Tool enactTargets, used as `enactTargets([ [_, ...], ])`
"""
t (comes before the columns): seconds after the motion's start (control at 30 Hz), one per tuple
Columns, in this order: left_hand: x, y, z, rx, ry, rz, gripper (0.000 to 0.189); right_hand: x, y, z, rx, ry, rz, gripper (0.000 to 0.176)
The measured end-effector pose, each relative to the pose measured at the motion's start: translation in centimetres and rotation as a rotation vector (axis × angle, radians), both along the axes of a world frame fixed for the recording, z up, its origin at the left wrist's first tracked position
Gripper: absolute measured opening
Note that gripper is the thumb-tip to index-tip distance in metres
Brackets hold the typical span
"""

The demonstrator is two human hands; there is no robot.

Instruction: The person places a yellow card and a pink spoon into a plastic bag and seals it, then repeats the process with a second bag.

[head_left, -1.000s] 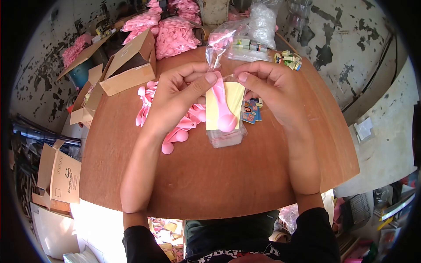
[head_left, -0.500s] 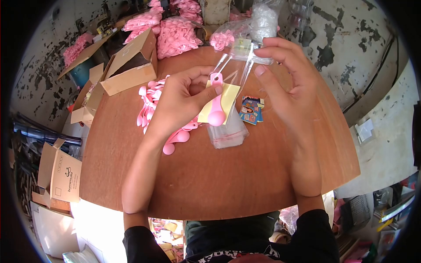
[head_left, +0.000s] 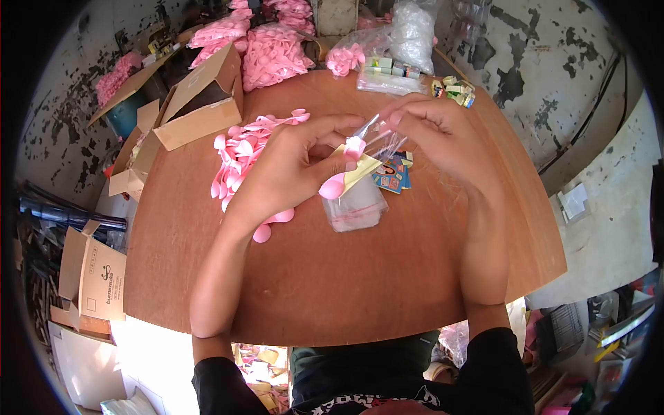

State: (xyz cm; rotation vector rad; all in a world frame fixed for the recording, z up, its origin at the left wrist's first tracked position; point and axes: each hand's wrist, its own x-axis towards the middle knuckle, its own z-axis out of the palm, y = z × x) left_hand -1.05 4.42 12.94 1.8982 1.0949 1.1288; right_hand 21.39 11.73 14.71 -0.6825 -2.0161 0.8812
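Note:
Over the middle of the table, my left hand is closed, pinching a pink spoon together with a yellow card. The spoon's round bowl points down toward me. My right hand has its fingertips together on a clear plastic bag, which stretches between the two hands near the spoon's handle end. Below them lies a stack of clear plastic bags. Blue printed cards sit just behind, partly covered by the bag. Left of my left hand is a pile of pink spoons.
An open cardboard box stands at the table's back left. Behind are bulging bags of pink pieces and a clear bag of plastic wrap. Small printed packs lie at the back right. Another carton is beside the table.
My right hand has come down and left, its spread fingers now closed on the plastic bag. The spoon and card in my left hand have tilted, the bowl swinging left.

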Motion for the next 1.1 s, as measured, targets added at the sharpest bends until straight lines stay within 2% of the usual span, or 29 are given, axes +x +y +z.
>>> enactTargets([
  [0.1,0.2,0.1,-0.3,0.022,0.023,-0.008,0.046,0.0,0.2,-0.5,-0.107,0.008,0.131,0.013],
  [0.17,0.2,0.1,-0.1,-0.001,0.052,-0.011,0.046,-0.1,0.3,-0.6,0.067,-0.101,0.168,0.013],
  [0.3,0.6,-0.1,0.1,-0.012,0.046,-0.034,0.045,-0.7,0.6,-1.3,0.162,-0.125,0.191,0.015],
  [0.43,0.3,0.2,-0.2,0.026,0.037,-0.034,0.048,-1.2,0.1,-1.0,0.146,-0.125,0.108,0.013],
  [0.5,0.1,0.2,-0.3,0.054,0.007,-0.083,0.057,-1.3,-0.1,-1.0,0.139,-0.117,0.064,0.011],
  [0.57,-0.1,0.3,-0.7,0.103,0.016,-0.105,0.063,-1.3,-0.1,-1.2,-0.016,0.147,0.047,0.011],
  [0.63,-0.3,0.4,-0.8,0.155,0.024,-0.127,0.068,-0.9,0.1,-0.9,-0.025,0.155,0.023,0.012],
  [0.7,-0.5,0.5,-0.9,0.022,0.159,-0.056,0.069,-0.6,0.4,-0.9,-0.034,0.161,0.000,0.012],
  [0.8,-0.1,0.6,-1.2,0.062,0.097,-0.086,0.069,-0.4,0.5,-0.7,0.013,0.205,-0.027,0.016],
  [0.83,-0.2,0.7,-1.1,0.068,0.098,-0.082,0.069,-0.4,0.3,-0.4,-0.053,0.228,-0.040,0.017],
  [0.9,-0.2,0.6,-0.8,-0.069,0.109,-0.130,0.076,0.1,0.0,0.4,-0.117,0.252,-0.052,0.017],
  [1.03,-0.5,0.6,-0.6,-0.102,0.083,-0.107,0.075,0.9,0.1,1.0,-0.081,0.244,-0.125,0.016],
  [1.1,-0.5,0.6,-0.8,-0.037,0.044,-0.123,0.061,1.3,0.5,0.8,-0.059,0.277,-0.149,0.016],
])
